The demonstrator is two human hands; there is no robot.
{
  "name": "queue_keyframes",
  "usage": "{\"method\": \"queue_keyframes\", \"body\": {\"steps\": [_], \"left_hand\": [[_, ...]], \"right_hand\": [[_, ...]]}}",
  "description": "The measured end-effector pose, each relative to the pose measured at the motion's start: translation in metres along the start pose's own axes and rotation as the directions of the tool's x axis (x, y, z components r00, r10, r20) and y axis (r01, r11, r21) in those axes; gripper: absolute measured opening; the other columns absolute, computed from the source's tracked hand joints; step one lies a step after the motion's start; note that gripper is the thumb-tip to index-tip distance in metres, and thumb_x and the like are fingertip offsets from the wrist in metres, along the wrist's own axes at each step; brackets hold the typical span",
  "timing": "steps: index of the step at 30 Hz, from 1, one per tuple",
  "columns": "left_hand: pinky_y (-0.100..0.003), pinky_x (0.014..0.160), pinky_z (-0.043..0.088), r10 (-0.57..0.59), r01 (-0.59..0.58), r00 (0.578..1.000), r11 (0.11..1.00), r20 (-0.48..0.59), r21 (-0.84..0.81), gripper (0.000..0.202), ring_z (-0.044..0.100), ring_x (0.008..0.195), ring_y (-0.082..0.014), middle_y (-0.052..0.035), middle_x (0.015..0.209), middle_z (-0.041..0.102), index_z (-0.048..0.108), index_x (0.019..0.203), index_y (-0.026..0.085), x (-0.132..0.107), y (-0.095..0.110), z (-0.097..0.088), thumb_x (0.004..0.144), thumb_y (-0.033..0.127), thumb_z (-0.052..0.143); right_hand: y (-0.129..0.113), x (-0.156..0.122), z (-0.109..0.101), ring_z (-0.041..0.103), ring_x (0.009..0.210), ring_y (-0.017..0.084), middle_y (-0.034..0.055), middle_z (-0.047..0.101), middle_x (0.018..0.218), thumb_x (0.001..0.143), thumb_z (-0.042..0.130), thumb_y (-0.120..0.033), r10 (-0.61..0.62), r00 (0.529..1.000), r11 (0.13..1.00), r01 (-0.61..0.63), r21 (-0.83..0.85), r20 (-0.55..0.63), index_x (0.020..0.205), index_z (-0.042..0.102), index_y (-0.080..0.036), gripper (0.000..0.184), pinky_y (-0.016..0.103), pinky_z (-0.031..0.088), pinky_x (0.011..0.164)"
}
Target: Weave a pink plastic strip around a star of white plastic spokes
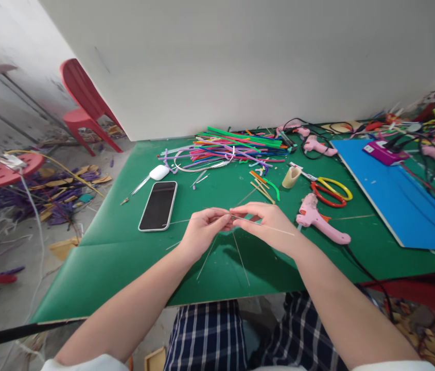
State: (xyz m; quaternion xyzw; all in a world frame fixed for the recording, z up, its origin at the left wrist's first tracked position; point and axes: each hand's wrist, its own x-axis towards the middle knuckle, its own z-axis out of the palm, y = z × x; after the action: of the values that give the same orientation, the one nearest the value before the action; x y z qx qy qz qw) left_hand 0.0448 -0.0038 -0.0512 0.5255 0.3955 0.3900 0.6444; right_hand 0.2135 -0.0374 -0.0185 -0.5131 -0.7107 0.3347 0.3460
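Note:
My left hand and my right hand meet over the middle of the green table, fingertips pinched together. Between them they grip several thin wires that fan outward in different directions. Two wires point down toward the table's front edge, and one crosses over the back of my right hand. The point where the wires join is hidden by my fingers. A smartphone with a dark screen lies left of my left hand. Right of my right hand lies a pink glue gun.
Behind my hands lies a pile of colourful pipe cleaners. Scissors with red and yellow handles and a cream-coloured roll are at right. A blue board carries a purple power block. A white case sits near the phone.

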Motion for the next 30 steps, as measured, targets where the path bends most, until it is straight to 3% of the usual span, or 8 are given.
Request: {"method": "queue_keyframes", "body": {"steps": [18, 21, 26, 30], "left_hand": [[-0.026, 0.067, 0.053, -0.043, 0.043, 0.999, 0.998, 0.011, -0.048, 0.020, 0.065, 0.066, -0.0145, -0.0037, 0.070, 0.070, 0.067, 0.077, 0.013, -0.001, 0.002, 0.000, 0.067, 0.031, 0.070], [-0.028, 0.069, 0.053, -0.043, 0.044, 0.999, 0.998, 0.013, -0.048, 0.022, 0.066, 0.068, -0.0164, -0.0054, 0.073, 0.070, 0.066, 0.079, 0.013, -0.001, 0.002, 0.000, 0.068, 0.033, 0.069], [-0.027, 0.069, 0.053, -0.049, 0.046, 0.998, 0.993, -0.029, -0.112, 0.024, 0.066, 0.071, -0.0157, -0.0058, 0.075, 0.070, 0.065, 0.083, 0.013, 0.000, 0.002, 0.000, 0.069, 0.034, 0.068], [-0.026, 0.070, 0.053, -0.024, 0.013, 0.998, 0.985, -0.062, -0.173, 0.027, 0.065, 0.073, -0.0147, -0.0059, 0.077, 0.070, 0.066, 0.089, 0.013, 0.002, -0.001, -0.002, 0.071, 0.033, 0.067]], "right_hand": [[0.003, -0.002, 0.002, 0.058, 0.091, 0.017, 0.0040, 0.066, 0.099, 0.082, 0.054, -0.028, -0.221, 0.975, 0.926, 0.218, -0.308, 0.024, 0.106, 0.063, -0.022, 0.026, 0.031, 0.047, 0.080], [0.004, -0.001, -0.002, 0.058, 0.094, 0.018, 0.0037, 0.064, 0.105, 0.082, 0.054, -0.027, -0.165, 0.984, 0.958, 0.175, -0.228, 0.059, 0.112, 0.059, -0.025, 0.031, 0.032, 0.048, 0.080], [0.011, 0.002, -0.009, 0.060, 0.096, 0.016, 0.0034, 0.064, 0.107, 0.087, 0.044, -0.027, -0.008, 0.996, 0.991, -0.004, 0.130, 0.093, 0.117, 0.056, -0.025, 0.032, 0.029, 0.051, 0.075], [0.015, 0.004, 0.001, 0.060, 0.092, 0.015, 0.0019, 0.064, 0.107, 0.080, 0.056, -0.024, -0.042, 0.997, 0.995, 0.036, 0.095, 0.060, 0.113, 0.058, -0.026, 0.033, 0.027, 0.051, 0.072]]}}
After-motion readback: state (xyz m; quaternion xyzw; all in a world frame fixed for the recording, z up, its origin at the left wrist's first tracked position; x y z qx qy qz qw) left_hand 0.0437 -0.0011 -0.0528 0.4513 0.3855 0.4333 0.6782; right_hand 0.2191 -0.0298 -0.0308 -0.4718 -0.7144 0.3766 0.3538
